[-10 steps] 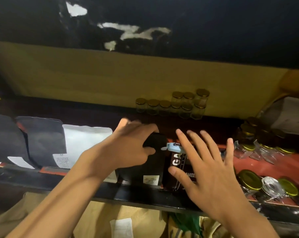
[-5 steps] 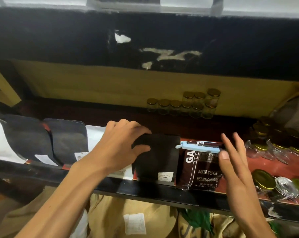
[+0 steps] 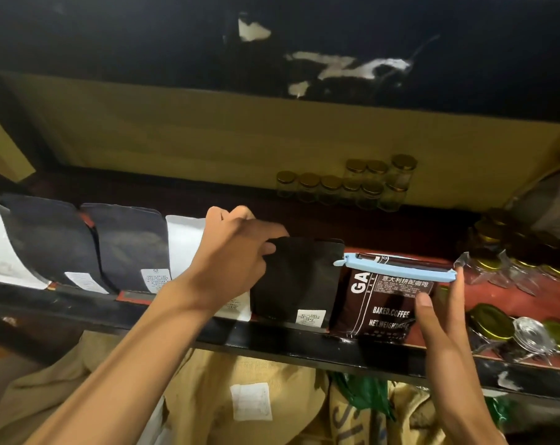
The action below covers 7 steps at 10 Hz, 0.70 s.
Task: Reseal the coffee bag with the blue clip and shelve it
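Note:
The dark brown coffee bag [image 3: 378,303], printed "BAKED COFFEE", stands upright on the shelf [image 3: 272,343] near its front edge. The blue clip [image 3: 397,266] is clamped across the bag's folded top. My right hand [image 3: 439,319] holds the bag's right side, thumb on the front label and fingers up along the edge by the clip's end. My left hand [image 3: 230,255] pinches the top left corner of a plain black bag [image 3: 301,277], which stands directly to the left of the coffee bag and touches it.
More dark and white bags [image 3: 130,242] stand in a row to the left. Small gold-lidded jars [image 3: 352,184] sit at the shelf's back, and more jars and loose lids [image 3: 513,329] lie at the right. Burlap sacks [image 3: 240,396] are below the shelf.
My right hand came off the front of the coffee bag and moved to its right side, and the bag now stands upright. My left hand stayed on the black bag.

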{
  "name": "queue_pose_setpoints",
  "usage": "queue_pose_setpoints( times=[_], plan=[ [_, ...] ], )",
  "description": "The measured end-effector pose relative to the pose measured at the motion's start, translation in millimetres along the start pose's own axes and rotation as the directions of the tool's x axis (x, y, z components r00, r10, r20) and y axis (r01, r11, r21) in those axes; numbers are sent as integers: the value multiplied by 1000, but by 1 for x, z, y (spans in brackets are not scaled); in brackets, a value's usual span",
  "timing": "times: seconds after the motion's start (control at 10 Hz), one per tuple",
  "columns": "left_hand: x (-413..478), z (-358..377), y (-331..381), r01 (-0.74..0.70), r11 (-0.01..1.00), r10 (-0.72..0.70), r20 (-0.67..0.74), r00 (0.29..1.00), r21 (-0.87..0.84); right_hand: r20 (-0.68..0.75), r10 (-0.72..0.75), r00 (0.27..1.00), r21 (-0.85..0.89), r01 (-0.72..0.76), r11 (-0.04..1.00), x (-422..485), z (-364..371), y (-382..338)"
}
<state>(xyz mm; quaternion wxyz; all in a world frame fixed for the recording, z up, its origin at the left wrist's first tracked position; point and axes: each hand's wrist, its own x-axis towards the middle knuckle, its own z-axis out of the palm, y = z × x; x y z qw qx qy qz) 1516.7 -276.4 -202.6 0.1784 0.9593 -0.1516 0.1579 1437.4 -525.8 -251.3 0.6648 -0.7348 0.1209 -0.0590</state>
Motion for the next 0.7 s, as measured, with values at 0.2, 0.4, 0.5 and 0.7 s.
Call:
queue_pose_setpoints(
  times=[0.2, 0.4, 0.5, 0.7],
  plan=[
    [0, 5, 1, -5, 992, 5, 2, 1000, 129, 10, -9, 1000, -28, 9, 1000, -6, -1, 0],
    [-16, -9, 3, -203, 972, 196, 67, 978, 114, 28, -150, 988, -334, 150, 930, -25, -24, -21],
    [-30, -33, 10, -245, 957, 230, 112, 967, 154, 115, -288, 951, -831, 251, 496, -39, -27, -40],
    [-92, -97, 36, -214, 967, 166, 294, 941, 139, 336, -190, 923, -925, 361, 117, -91, -17, -91]
  ],
)
